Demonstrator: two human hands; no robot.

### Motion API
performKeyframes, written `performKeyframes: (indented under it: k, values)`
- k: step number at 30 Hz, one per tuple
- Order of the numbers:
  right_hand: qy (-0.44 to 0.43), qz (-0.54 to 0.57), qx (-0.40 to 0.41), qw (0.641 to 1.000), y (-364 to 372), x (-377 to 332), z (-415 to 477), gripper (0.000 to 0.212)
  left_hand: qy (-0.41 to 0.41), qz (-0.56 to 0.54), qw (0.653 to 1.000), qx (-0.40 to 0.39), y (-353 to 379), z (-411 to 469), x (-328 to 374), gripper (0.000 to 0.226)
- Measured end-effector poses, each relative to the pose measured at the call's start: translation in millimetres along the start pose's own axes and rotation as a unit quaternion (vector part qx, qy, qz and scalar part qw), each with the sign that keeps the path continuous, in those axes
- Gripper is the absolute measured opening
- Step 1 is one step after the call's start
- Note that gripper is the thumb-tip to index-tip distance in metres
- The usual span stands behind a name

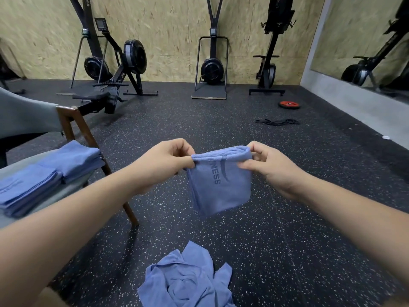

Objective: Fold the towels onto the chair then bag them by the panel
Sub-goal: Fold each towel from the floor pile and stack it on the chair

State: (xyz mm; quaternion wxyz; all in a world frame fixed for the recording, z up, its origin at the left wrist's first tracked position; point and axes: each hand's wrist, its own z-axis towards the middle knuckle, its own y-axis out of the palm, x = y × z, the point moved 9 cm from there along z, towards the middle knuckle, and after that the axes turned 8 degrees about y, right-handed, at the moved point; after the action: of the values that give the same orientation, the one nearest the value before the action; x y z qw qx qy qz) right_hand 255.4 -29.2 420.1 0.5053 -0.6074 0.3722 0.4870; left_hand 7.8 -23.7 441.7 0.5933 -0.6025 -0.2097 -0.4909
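A folded blue towel (pixel 221 185) with dark lettering hangs in the air in front of me. My left hand (pixel 163 165) pinches its upper left corner and my right hand (pixel 265 165) pinches its upper right corner. On the chair (pixel 73 127) at the left lie two stacks of folded blue towels (pixel 51 173). A crumpled heap of unfolded blue towels (pixel 188 282) lies on the floor near my feet.
Dark speckled rubber floor all around. Rowing and ski machines (pixel 115 63) stand along the far wooden wall. A red weight plate (pixel 289 104) and black bands (pixel 277 122) lie on the floor at the right. A mirror lines the right wall.
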Motion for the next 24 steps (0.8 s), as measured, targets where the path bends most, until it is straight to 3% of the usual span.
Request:
performKeyframes:
  k: [5,10,17,21,24]
  values:
    - [-0.050,-0.112,0.037,0.992,5.8,-15.4,-2.0,0.013,0.003,0.077,0.996,-0.049,11.7,-1.5,-6.2,0.022]
    - [-0.077,-0.182,0.003,0.980,32.3,-20.0,-5.9,0.017,0.079,0.080,0.990,-0.089,38.4,-6.6,20.5,0.049]
    - [-0.098,-0.195,-0.032,0.975,51.6,-23.4,-11.6,0.016,0.108,0.107,0.986,-0.071,35.3,-2.6,28.5,0.023]
    - [-0.060,-0.214,-0.064,0.973,56.8,-12.2,-4.5,0.033,0.097,0.136,0.983,-0.070,16.0,-5.6,24.2,0.018]
    - [-0.016,-0.231,-0.122,0.965,66.7,1.7,2.6,0.023,0.077,0.153,0.983,-0.063,-9.3,-11.2,18.1,0.018]
